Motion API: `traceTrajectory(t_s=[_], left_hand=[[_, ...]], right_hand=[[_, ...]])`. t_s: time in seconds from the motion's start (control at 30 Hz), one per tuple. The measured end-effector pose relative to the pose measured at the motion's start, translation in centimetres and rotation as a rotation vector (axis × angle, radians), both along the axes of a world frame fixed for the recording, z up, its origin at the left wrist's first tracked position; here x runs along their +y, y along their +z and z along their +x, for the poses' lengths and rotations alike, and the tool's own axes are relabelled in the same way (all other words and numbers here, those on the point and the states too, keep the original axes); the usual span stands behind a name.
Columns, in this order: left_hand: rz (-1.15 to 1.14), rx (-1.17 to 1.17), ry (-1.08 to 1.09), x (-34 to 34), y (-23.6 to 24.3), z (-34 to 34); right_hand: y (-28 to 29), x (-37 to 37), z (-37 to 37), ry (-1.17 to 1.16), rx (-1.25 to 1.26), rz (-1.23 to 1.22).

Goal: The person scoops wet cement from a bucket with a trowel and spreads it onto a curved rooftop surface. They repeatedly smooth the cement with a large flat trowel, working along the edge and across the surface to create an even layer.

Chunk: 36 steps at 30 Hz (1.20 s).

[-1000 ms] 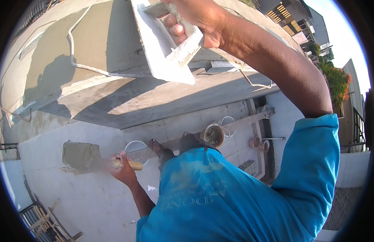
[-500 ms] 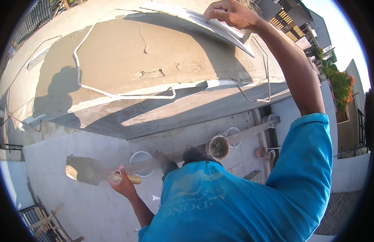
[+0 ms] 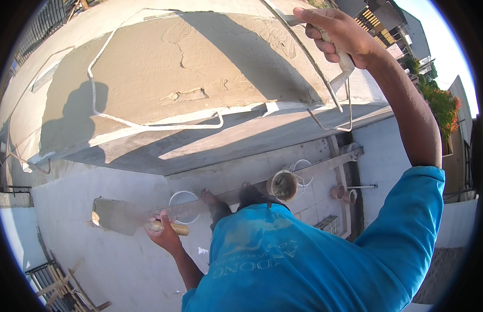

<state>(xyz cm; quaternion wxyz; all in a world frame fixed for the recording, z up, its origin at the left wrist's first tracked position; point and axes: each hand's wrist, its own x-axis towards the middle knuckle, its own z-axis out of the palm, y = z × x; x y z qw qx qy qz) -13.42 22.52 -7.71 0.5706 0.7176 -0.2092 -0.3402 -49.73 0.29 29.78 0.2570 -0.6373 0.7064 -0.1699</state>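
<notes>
My right hand [image 3: 343,39], high on the right, is closed on the pale handle of a long plastering float [image 3: 314,65], seen edge-on against the wall's upper face. That face [image 3: 142,67] carries damp grey plaster with a crack, rough patches and shadows. Bent metal rods [image 3: 98,88] stick out along its edge. Lower left, my left hand [image 3: 166,236] grips the wooden handle of a trowel [image 3: 116,218] with grey mortar on its blade.
My bare feet rest on a narrow plank [image 3: 330,160]. A mortar bucket [image 3: 282,184] stands beside them, with white buckets behind it and below the plank. Pink pipes [image 3: 339,192] lie at right. Timber pieces [image 3: 64,288] lean at lower left; houses and a bush [image 3: 441,112] are beyond.
My right hand has moved rightward with the float, whose white broad side has turned edge-on, uncovering more plastered surface. My left hand with the trowel has stayed nearly in place.
</notes>
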Motion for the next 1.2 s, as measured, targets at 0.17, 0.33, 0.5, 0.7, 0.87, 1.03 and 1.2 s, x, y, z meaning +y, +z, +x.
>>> traceTrajectory(t_s=[0.17,0.33,0.5,0.7,0.87,1.03,1.2], left_hand=[[-0.039,0.057,-0.084,-0.4,-0.1,0.1],[-0.033,0.033,-0.071,0.0,-0.7,0.5],[0.013,0.004,-0.019,0.0,-0.8,0.4],[0.012,0.063,0.043,0.8,-1.2,0.7],[0.05,0.032,0.058,0.6,-1.0,0.5],[-0.04,0.009,0.058,0.7,-0.7,0.3],[-0.039,0.0,0.027,0.9,-0.8,0.1]], right_hand=[[-2.7,0.0,-4.5,-0.32,-0.211,0.085],[-2.8,-0.4,1.4,-0.191,-0.186,0.185],[-3.6,-3.0,7.8,0.015,-0.206,0.221],[-3.5,-3.5,9.1,0.163,-0.552,0.36],[-1.4,-1.7,2.4,0.469,-0.04,0.105],[-4.6,-0.2,3.1,0.629,0.324,-0.034],[-5.8,0.4,2.4,0.826,0.235,-0.054]])
